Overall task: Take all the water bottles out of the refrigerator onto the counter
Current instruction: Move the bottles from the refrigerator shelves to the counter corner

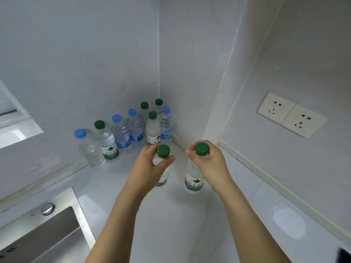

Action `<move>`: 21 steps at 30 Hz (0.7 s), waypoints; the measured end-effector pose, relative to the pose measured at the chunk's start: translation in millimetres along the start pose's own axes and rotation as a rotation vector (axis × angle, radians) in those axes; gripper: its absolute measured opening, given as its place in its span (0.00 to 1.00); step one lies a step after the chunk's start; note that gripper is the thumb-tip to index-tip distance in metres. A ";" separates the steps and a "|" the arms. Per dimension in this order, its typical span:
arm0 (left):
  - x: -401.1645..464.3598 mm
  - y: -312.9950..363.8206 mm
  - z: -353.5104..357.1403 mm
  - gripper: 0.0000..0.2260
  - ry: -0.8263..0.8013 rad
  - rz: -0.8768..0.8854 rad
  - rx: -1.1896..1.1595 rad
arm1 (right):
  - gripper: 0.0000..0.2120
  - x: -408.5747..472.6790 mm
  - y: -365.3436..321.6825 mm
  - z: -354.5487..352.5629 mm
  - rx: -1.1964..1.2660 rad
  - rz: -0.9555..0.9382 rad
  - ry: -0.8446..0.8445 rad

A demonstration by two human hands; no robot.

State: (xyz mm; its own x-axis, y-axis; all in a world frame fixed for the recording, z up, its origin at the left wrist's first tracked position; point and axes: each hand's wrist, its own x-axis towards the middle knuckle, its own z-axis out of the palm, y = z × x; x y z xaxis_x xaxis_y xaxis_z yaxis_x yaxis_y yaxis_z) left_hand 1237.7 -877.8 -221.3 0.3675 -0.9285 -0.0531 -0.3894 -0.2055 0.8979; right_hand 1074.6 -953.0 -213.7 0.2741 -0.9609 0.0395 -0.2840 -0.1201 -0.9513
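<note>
Bottles [193, 179] stand upright on the counter [171, 215], one gripped near the cap by each hand: left [150, 164], right [210, 164]. The row [121, 133] waits just beyond, nearer the left.

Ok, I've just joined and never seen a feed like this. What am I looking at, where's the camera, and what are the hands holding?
There is no machine here: it is a person, filmed by one wide-angle camera worn on the head, looking down at their own arms. The left hand grips a green-capped water bottle near its neck, and the right hand grips another green-capped bottle. Both bottles are upright over the white counter. In the corner behind them stand eight more bottles, four with blue caps and four with green. A steel sink sits lower left, and wall sockets on the right.
</note>
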 end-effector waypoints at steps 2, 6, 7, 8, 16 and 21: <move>15.6 -16.5 -11.9 0.12 0.030 -0.045 -0.002 | 0.10 18.0 3.4 21.2 -0.047 0.017 -0.089; 40.8 -44.7 -34.9 0.10 0.082 -0.108 -0.029 | 0.11 51.5 8.0 64.6 -0.127 0.045 -0.196; 46.9 -51.1 -40.3 0.09 0.092 -0.114 -0.031 | 0.08 60.2 8.7 75.6 -0.142 0.041 -0.213; 52.5 -56.8 -45.2 0.09 0.101 -0.117 -0.035 | 0.05 67.9 8.1 86.5 -0.154 0.040 -0.231; 82.5 -97.9 -72.3 0.11 0.195 -0.131 -0.091 | 0.11 123.9 9.1 160.4 -0.269 0.025 -0.283; 94.9 -121.4 -74.1 0.10 0.241 -0.149 -0.114 | 0.13 146.9 18.8 186.4 -0.374 0.031 -0.280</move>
State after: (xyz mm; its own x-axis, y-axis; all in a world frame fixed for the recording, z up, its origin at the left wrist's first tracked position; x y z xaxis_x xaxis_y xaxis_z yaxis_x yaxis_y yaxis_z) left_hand 1382.5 -918.0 -303.0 0.6086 -0.7878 -0.0948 -0.2243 -0.2853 0.9318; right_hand 1280.7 -1049.9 -282.8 0.4830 -0.8674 -0.1197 -0.5937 -0.2239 -0.7729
